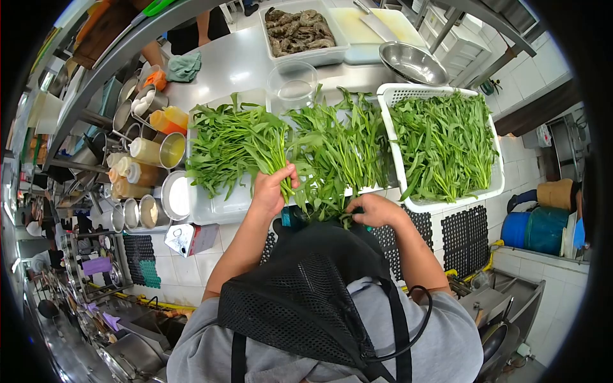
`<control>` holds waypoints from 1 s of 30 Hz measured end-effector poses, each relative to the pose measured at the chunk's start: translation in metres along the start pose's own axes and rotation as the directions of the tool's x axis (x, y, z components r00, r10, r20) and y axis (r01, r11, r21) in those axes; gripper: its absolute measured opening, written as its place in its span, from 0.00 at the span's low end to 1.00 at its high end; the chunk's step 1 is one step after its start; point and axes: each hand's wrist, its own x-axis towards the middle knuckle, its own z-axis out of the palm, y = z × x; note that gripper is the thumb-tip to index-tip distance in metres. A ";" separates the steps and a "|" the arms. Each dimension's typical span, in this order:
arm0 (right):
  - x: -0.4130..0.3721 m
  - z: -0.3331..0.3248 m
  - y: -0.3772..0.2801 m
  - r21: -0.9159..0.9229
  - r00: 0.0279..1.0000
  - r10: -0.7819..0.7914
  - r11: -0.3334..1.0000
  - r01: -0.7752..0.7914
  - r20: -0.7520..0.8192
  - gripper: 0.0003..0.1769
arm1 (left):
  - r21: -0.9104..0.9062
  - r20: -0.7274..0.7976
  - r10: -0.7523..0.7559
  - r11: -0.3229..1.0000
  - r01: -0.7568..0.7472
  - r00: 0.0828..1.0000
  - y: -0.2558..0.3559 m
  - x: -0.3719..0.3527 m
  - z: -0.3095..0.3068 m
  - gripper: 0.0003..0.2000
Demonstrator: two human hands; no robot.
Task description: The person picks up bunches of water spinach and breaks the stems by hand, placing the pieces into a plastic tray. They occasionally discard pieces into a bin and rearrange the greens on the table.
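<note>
My left hand (274,186) is closed round a bunch of green leafy stems (273,143), held over the near edge of the left tray. My right hand (370,210) is at the near edge of the middle pile, its fingers curled together at some leaves; what they pinch is too small to make out. Long green stems (220,143) fill the left clear tray (220,214). A looser pile of greens (345,143) lies in the middle. On the right, a white perforated basket (418,205) holds more greens (444,147).
Behind stand a tub of shrimp (299,33), a cutting board (396,29) with a knife (377,25), a metal bowl (414,62) and a clear round container (292,83). Sauce bottles (145,151) and metal pots line the left. A person's arm (203,27) shows at the back.
</note>
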 end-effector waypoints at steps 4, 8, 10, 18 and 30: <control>0.021 -0.016 -0.009 0.262 0.895 0.216 0.958 -0.117 -0.391 0.09 | -0.032 0.072 -0.051 0.998 0.054 0.996 -0.007 0.000 -0.001 0.04; 0.056 -0.013 0.001 0.058 0.772 0.221 0.971 -0.234 -0.595 0.09 | 0.033 -0.007 -0.100 0.994 0.100 0.995 -0.008 -0.006 0.012 0.08; 0.065 -0.008 0.005 -0.073 0.776 0.197 0.952 -0.298 -0.600 0.09 | 0.084 -0.042 -0.101 0.991 0.104 0.994 -0.010 -0.008 0.016 0.09; 0.070 -0.014 0.006 -0.034 0.764 0.219 0.953 -0.300 -0.607 0.08 | 0.090 0.000 -0.065 0.994 0.065 0.998 -0.018 -0.013 0.011 0.09; 0.074 0.008 -0.029 0.731 0.821 0.288 0.649 0.211 -0.493 0.14 | 0.108 -0.131 -0.075 0.990 0.089 0.989 -0.056 -0.010 0.021 0.08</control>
